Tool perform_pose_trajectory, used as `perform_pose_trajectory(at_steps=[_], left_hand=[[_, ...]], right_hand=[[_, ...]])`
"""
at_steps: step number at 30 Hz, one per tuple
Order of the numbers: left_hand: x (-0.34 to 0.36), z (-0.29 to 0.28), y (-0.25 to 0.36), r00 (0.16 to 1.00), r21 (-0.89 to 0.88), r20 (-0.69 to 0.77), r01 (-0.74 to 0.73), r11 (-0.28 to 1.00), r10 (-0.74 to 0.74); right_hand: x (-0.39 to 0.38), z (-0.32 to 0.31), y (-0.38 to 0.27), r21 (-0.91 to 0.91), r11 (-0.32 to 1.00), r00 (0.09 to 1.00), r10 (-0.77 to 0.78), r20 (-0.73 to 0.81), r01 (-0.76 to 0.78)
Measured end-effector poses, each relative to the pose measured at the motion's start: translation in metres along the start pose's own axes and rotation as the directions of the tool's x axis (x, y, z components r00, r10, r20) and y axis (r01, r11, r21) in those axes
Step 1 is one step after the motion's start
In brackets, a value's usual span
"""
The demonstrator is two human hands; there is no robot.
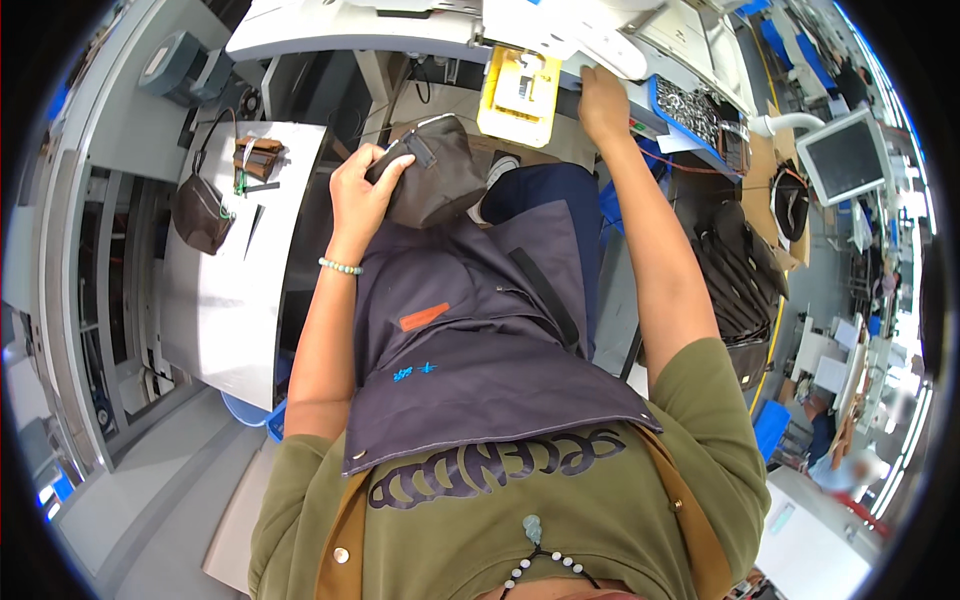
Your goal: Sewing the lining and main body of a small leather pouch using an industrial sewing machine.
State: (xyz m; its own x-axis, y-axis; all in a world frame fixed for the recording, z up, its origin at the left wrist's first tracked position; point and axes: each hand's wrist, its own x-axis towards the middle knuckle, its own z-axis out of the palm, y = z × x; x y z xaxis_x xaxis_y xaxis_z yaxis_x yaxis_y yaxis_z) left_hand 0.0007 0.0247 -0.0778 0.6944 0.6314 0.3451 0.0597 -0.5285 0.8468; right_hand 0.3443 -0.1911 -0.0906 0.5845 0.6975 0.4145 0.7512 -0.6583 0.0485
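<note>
My left hand (365, 195) grips a dark brown leather pouch (440, 175) by its upper edge, thumb on the outside near a small dark tab. The pouch hangs over my lap, above the dark apron (440, 300). To its right, a bright yellow plate (540, 120) juts out from under the white machine (610, 50). My right hand (604, 105) reaches to the machine table's front edge, just right of the yellow plate. Its fingers bend at that edge, and their tips are too obscured to show what they touch.
On the white side table (220, 300) at left lie another dark pouch (203, 215) and brown leather pieces (258, 160). A blue tray (690, 115) of small metal parts stands at right. Beyond are a stack of dark bags (740, 270) and a monitor (845, 160) on an arm.
</note>
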Motion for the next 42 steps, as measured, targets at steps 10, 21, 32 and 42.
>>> perform_pose_trajectory(at_steps=[10,21,32,42], left_hand=[[0.016,0.039,-0.005,0.994,0.08,-0.088,-0.056,0.995,0.063],[-0.002,0.058,-0.013,0.921,0.264,-0.255,-0.228,0.937,0.295],[-0.022,0.071,0.001,0.789,0.226,-0.022,-0.594,0.772,0.613],[-0.021,0.062,-0.006,0.908,0.159,-0.105,-0.386,0.909,0.405]], right_hand=[[-0.081,-0.057,-0.109,0.748,0.47,0.876,0.136,0.463,-0.468],[-0.068,-0.105,-0.182,0.712,0.642,0.959,0.162,0.234,-0.282],[-0.064,-0.103,-0.201,0.838,-0.256,0.783,0.302,0.543,-0.482],[-0.057,-0.101,-0.197,0.803,-0.351,0.829,0.112,0.547,-0.482]])
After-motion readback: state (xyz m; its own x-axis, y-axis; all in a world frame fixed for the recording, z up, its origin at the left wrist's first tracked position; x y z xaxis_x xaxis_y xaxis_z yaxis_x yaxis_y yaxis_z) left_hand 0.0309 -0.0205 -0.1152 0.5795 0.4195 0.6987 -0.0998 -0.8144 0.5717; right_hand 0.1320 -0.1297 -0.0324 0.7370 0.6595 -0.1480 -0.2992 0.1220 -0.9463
